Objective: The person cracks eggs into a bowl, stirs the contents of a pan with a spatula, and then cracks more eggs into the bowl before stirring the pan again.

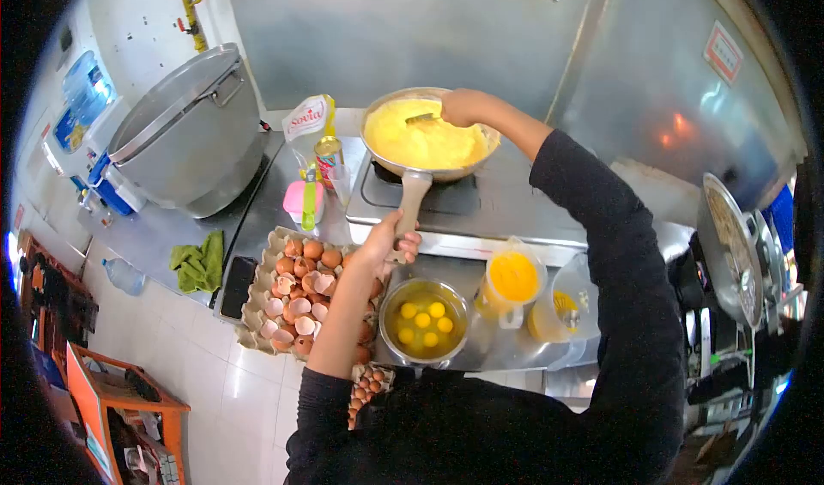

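Note:
A frying pan full of yellow egg mixture sits on the stove. Its beige handle is gripped by my left hand, fingers wrapped round it. My right hand is closed over the pan's right side, on a utensil whose grey metal end touches the egg. Most of that utensil is hidden by the hand. In front of the stove, a metal bowl holds several raw yolks in clear liquid, beside a jug of beaten egg and a second clear container.
Left of my left forearm lies an egg carton with brown eggs and broken shells. Behind it stand a pink container, a can and a Sovia bag. Farther left are a large pot and a green cloth.

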Available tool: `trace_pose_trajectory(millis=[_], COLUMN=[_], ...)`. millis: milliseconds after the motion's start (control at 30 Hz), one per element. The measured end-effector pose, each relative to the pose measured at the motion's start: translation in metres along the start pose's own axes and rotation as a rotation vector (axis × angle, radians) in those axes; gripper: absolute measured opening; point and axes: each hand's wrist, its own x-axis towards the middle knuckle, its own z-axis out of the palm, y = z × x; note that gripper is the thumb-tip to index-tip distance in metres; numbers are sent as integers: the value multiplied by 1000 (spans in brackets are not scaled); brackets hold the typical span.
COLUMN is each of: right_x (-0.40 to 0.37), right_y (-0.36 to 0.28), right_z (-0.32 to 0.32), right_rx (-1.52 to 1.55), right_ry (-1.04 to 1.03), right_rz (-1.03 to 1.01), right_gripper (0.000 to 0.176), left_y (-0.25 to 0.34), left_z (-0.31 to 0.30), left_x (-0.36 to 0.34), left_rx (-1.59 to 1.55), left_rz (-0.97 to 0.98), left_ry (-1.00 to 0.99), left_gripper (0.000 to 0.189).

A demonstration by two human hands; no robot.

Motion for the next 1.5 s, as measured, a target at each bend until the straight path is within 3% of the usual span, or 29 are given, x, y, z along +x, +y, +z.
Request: trace_pose_trajectory(millis=[167, 333, 533, 700, 933, 1033, 1133, 1200, 1267, 1400, 1500], right_x=[-50, -110, -118, -76, -35, -11, -7, -10, -11, -43, -66], right_y=[33, 25, 34, 69, 33, 15, -3, -6, -5, -29, -58], right_z=[-63, -143, -102, -50, -38, -30, -33, -62, -98, -155, -160], right_rx=[169, -44, 86, 242, 153, 31, -114, -209, -50, -508, -734], right_ry=[-50, -395, -487, -375, -267, -184, 91, 31, -38, -154, -263], right_rz=[-139, 134, 79, 52, 150, 196, 80, 81, 226, 160, 96], right_gripper=[23, 25, 25, 19, 17, 15, 16, 15, 12, 16, 20], left_y=[2, -3, -7, -5, -5, -8, -6, -5, -4, -7, -11], left_z=[-8, 2, 6, 3, 5, 4, 3, -2, -4, -2, -1], left_x=[0, -1, -3, -3, -5, -2, -3, -4, -5, -3, -2], left_rx=[-24, 0, 49, 32, 3, 39, 37, 5, -21, -34, -70], left_rz=[-16, -1, 25, 7, 2, 32, 18, 5, 5, 53, 61], left_ry=[-55, -32, -31, -38, -31, -29, -24, -62, -77, -69, -65], left_gripper=[28, 27, 27, 28, 28, 28, 28, 28, 27, 27, 27])
